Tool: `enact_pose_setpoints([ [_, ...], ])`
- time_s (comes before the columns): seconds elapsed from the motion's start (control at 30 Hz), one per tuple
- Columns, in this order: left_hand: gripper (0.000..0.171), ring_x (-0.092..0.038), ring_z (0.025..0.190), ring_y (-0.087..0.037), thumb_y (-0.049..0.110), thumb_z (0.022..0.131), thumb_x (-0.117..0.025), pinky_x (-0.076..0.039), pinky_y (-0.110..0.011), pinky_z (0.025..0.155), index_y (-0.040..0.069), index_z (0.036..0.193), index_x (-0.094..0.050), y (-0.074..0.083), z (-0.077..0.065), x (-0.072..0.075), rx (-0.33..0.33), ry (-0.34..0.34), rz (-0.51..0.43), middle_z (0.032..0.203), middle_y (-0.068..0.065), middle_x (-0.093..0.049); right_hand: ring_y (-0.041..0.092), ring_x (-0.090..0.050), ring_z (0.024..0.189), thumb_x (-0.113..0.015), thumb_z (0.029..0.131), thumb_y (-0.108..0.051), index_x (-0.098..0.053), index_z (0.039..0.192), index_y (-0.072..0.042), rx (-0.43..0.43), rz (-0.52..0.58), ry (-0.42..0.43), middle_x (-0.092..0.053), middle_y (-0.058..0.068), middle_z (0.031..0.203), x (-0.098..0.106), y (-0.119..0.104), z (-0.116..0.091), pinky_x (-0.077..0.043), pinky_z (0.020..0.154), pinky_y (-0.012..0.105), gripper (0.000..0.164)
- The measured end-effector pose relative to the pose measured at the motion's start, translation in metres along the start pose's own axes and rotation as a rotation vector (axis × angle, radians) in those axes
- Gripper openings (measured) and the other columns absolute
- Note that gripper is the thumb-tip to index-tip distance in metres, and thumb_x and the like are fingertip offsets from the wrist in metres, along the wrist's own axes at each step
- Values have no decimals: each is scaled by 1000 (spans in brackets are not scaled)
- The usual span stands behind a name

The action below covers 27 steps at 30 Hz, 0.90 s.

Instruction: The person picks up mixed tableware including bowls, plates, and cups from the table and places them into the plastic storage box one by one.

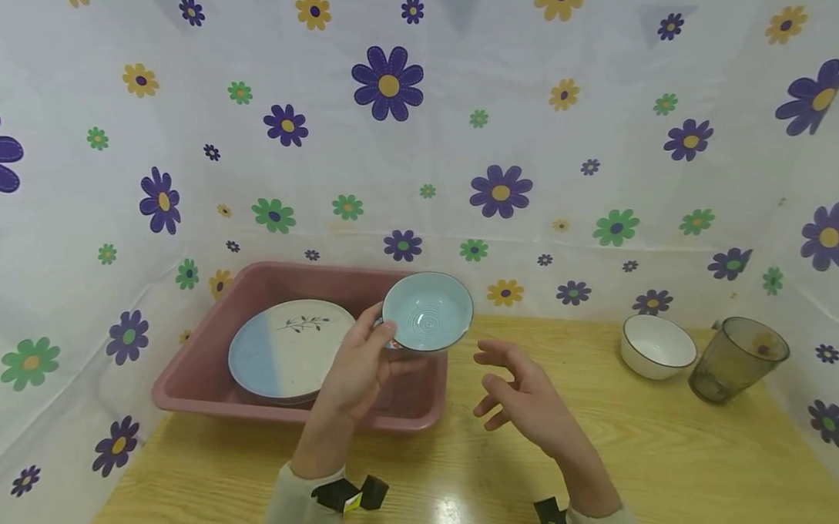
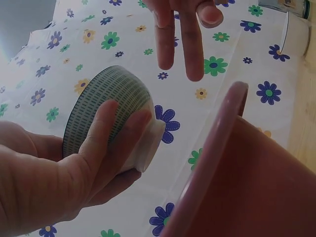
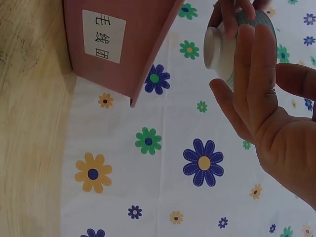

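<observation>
My left hand (image 1: 357,364) grips a light blue bowl (image 1: 431,315) by its left side, thumb at the rim, above the right part of a pink basin (image 1: 411,424). The left wrist view shows the bowl's patterned outer wall (image 2: 118,91) and pale foot, with fingers spread along its underside. To the right of the bowl, my right hand (image 1: 528,397) hovers over the table, holding nothing, its fingers loosely bent. Inside the basin lies a large round plate (image 1: 311,350), part blue and part cream with a dark sprig; the left hand covers some of its right edge.
A small white bowl (image 1: 661,346) with a dark rim stands on the wooden table (image 1: 579,472) at the right. Beside it a smoky glass tumbler (image 1: 735,366) leans in view. A flowered cloth (image 1: 443,145) hangs behind the table. The basin bears a paper label (image 3: 103,35).
</observation>
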<state>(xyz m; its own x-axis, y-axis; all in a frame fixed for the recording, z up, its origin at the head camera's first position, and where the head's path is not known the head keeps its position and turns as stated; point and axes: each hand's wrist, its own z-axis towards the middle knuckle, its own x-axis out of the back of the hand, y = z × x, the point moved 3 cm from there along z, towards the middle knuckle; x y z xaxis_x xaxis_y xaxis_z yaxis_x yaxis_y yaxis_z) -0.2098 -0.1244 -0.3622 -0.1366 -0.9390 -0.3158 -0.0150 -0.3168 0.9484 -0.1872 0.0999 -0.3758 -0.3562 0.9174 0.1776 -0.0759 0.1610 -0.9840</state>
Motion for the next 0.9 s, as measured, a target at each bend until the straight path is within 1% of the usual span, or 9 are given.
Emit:
enact_pose_setpoints([
  [0.23,48,-58,113,-36,9,107,-30,-58,-44,85,4,154,-23,-2,4,6,-4,27,-21,146,-24,-36,25,-67,74,-51,100,-9,-38,150,-13,0,-116,7,-45,20,146,-22,8,7,-59,60,37,51],
  [0.4,47,-60,110,-34,9,107,-31,-59,-42,83,6,153,-25,-2,5,8,-14,41,-42,146,-22,-35,20,-64,69,-51,100,-10,-32,153,-5,52,-258,6,-40,22,150,-37,15,10,-56,56,32,57],
  [0.43,47,-61,109,-33,8,107,-31,-59,-42,83,6,153,-24,-2,5,8,-15,42,-43,146,-22,-35,19,-63,73,-52,100,-9,-31,154,-4,72,-291,5,-39,22,150,-39,15,11,-55,57,31,58],
  [0.53,47,-64,104,-31,7,107,-31,-59,-40,82,7,153,-23,-2,6,9,-12,54,-35,146,-23,-35,22,-61,97,-53,100,-10,-30,154,-4,142,-369,2,-40,20,150,-46,16,12,-55,66,29,60],
  [0.6,48,-65,101,-29,7,107,-32,-60,-39,80,7,153,-22,-3,7,10,-8,64,-23,146,-23,-36,25,-54,117,-54,101,-12,-32,155,-9,183,-395,-3,-41,16,151,-49,16,13,-55,74,29,59],
  [0.63,48,-65,100,-29,7,107,-32,-60,-38,79,7,154,-22,-3,7,10,-5,69,-15,145,-23,-36,25,-47,126,-55,101,-13,-33,155,-11,196,-400,-5,-41,15,151,-51,16,13,-54,78,30,58],
  [0.67,48,-65,99,-29,7,107,-33,-60,-37,79,7,154,-21,-3,8,11,-1,74,-9,145,-23,-36,26,-44,132,-55,101,-15,-35,154,-13,202,-401,-10,-41,14,151,-52,16,14,-55,80,30,57],
  [0.77,49,-63,103,-30,7,107,-33,-60,-37,78,6,154,-19,-4,9,12,15,80,6,146,-22,-35,27,-42,135,-55,102,-15,-38,153,-17,207,-409,-21,-41,12,152,-55,18,14,-55,80,31,54],
  [0.9,50,-58,112,-33,8,107,-33,-60,-36,80,5,154,-17,-7,10,14,34,85,23,148,-22,-32,28,-46,130,-53,101,-11,-38,152,-12,211,-466,-23,-40,17,152,-58,21,12,-54,80,32,54],
])
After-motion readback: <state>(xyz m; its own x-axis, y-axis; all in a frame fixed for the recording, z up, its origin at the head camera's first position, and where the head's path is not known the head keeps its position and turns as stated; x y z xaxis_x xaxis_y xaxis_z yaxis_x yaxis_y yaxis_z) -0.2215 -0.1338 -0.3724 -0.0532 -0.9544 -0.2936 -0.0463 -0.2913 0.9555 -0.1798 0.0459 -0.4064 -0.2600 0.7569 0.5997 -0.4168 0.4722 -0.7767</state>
